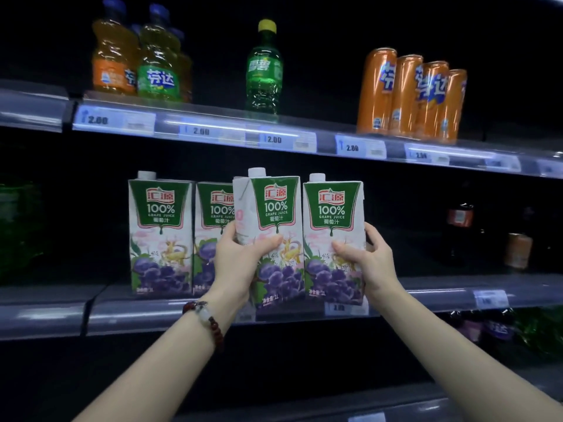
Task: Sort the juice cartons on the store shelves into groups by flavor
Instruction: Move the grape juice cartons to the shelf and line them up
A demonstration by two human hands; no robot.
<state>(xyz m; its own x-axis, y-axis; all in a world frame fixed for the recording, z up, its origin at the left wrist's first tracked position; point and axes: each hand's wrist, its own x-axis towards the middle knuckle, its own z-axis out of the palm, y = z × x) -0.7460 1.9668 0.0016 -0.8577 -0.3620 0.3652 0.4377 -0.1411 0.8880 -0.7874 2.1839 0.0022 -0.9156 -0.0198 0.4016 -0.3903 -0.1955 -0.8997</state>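
The four grape juice cartons (pixel 275 239) in front of me are white with a dark green shield panel, a red logo, white lettering, purple grapes, green leaves and a golden dragon figure over pale pink swirls; their caps are white. My bracelet (pixel 204 321) is dark red beads with one pale stone. Above, the cans (pixel 411 95) are orange with blue and white lettering, one bottle (pixel 264 68) is green with a yellow cap, another bottle (pixel 113 56) orange, its neighbour (pixel 158 59) yellow-green with a green label.
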